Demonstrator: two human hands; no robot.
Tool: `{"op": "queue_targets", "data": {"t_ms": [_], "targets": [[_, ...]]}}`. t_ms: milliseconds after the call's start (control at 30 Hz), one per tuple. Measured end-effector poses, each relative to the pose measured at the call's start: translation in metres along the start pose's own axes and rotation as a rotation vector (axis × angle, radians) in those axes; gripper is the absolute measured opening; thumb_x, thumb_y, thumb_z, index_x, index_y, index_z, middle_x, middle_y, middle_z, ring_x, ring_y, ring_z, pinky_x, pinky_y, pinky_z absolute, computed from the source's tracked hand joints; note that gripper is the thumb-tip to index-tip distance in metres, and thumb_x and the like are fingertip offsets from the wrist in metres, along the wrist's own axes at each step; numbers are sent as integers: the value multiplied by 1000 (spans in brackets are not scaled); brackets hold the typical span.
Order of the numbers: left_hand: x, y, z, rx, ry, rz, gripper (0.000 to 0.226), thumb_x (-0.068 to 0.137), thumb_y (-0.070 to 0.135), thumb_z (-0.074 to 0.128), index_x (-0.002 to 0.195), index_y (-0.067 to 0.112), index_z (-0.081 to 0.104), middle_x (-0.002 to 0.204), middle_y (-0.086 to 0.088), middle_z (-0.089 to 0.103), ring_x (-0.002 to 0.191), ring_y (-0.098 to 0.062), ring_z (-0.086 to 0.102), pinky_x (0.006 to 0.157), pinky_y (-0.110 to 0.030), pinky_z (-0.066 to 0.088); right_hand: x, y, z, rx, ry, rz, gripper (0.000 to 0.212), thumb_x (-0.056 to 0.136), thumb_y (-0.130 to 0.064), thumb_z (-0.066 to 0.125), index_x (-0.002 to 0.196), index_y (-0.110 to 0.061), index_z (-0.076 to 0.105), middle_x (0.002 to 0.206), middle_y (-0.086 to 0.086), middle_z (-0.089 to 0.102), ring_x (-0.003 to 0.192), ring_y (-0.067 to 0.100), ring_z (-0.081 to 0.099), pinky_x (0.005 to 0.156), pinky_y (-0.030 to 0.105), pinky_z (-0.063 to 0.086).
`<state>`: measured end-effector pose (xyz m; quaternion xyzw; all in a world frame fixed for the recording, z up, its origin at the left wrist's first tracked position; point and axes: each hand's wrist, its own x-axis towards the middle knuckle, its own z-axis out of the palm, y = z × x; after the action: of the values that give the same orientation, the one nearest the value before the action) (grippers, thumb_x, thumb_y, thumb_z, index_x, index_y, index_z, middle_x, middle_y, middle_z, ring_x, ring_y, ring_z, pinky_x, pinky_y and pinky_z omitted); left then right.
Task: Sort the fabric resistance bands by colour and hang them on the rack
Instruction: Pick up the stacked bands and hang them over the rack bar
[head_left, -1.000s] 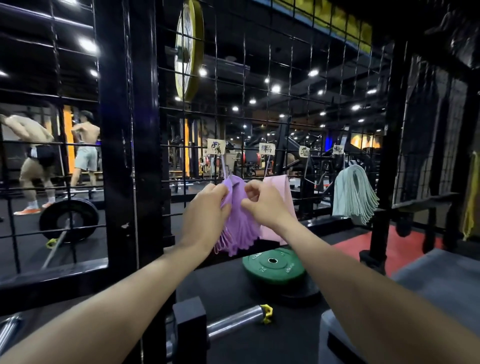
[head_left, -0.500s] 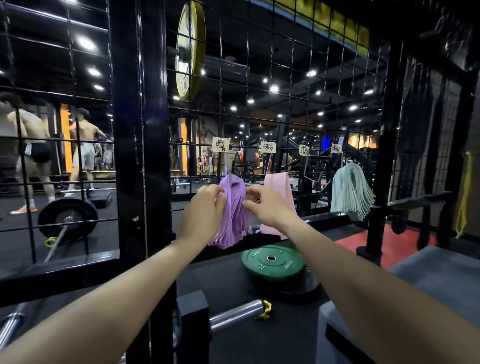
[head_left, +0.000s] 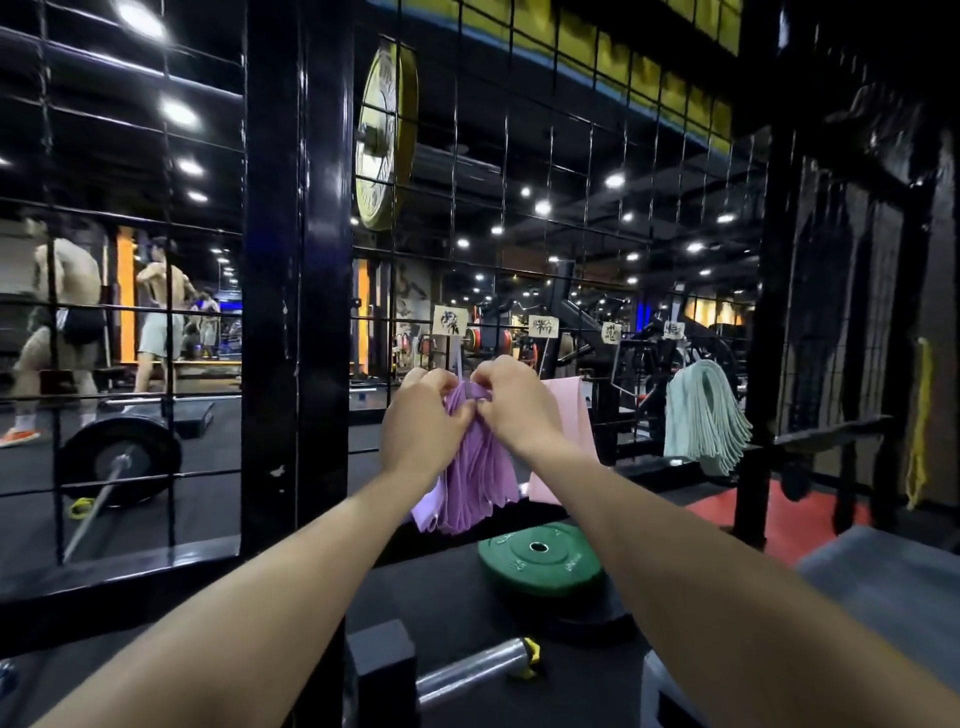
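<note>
Your left hand (head_left: 423, 423) and right hand (head_left: 514, 408) both pinch the top of the purple bands (head_left: 480, 470) between curled fingertips, knuckles nearly touching; the bundle hangs below them against the wire grid rack (head_left: 545, 171). Pink bands (head_left: 569, 415) hang just right, mint-green bands (head_left: 704, 415) farther right.

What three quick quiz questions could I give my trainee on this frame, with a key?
1. True or false: both hands are gripping the purple bands.
2. Which colour hangs immediately right of the purple bunch: A) pink, B) black, C) orange?
3. What lies flat on the floor below the bands?

Key
1. True: the left hand and right hand both pinch the top of the bunch at the wire rack.
2. A: the pink band; the mint green bands hang further right.
3. A green weight plate.
</note>
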<state>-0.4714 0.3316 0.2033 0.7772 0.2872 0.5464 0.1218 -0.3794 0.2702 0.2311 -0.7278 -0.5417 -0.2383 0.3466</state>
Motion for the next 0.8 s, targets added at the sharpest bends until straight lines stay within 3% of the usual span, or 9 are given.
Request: {"op": "queue_targets", "data": {"t_ms": [67, 200, 400, 600, 800], "targets": [[0, 2, 1, 3, 18, 6, 18, 83, 25, 65, 99, 17, 66, 99, 1, 58, 83, -15, 61, 75, -30, 52, 1, 3, 2, -52, 34, -29, 13, 90, -12, 51, 79, -14, 58, 89, -1, 55, 85, 20, 55, 57, 23, 32], [1, 1, 1, 20, 46, 8, 17, 82, 28, 65, 96, 19, 70, 94, 3, 62, 78, -13, 61, 71, -30, 53, 3, 7, 0, -119, 61, -98, 21, 94, -24, 49, 101, -18, 68, 100, 0, 62, 92, 19, 58, 69, 29, 42], [1, 5, 0, 38, 43, 54, 17, 86, 26, 60, 96, 22, 73, 91, 0, 63, 76, -17, 60, 68, -33, 52, 7, 6, -1, 2, 105, 23, 21, 88, -21, 53, 93, -17, 73, 93, 4, 71, 90, 25, 63, 71, 33, 50], [-1, 5, -2, 4, 42, 46, 17, 88, 22, 61, 99, 17, 74, 90, -2, 66, 77, -15, 60, 74, -33, 54, 4, 15, -7, -55, -25, -144, 25, 95, -23, 49, 102, -10, 69, 100, 7, 65, 95, 24, 58, 77, 35, 47], [-2, 9, -3, -19, 40, 61, 17, 87, 16, 61, 96, 13, 74, 86, -6, 67, 77, -17, 60, 76, -35, 53, 4, 14, -9, -66, 11, -133, 27, 95, -23, 47, 99, -9, 70, 97, 7, 67, 91, 25, 60, 75, 35, 47]]}}
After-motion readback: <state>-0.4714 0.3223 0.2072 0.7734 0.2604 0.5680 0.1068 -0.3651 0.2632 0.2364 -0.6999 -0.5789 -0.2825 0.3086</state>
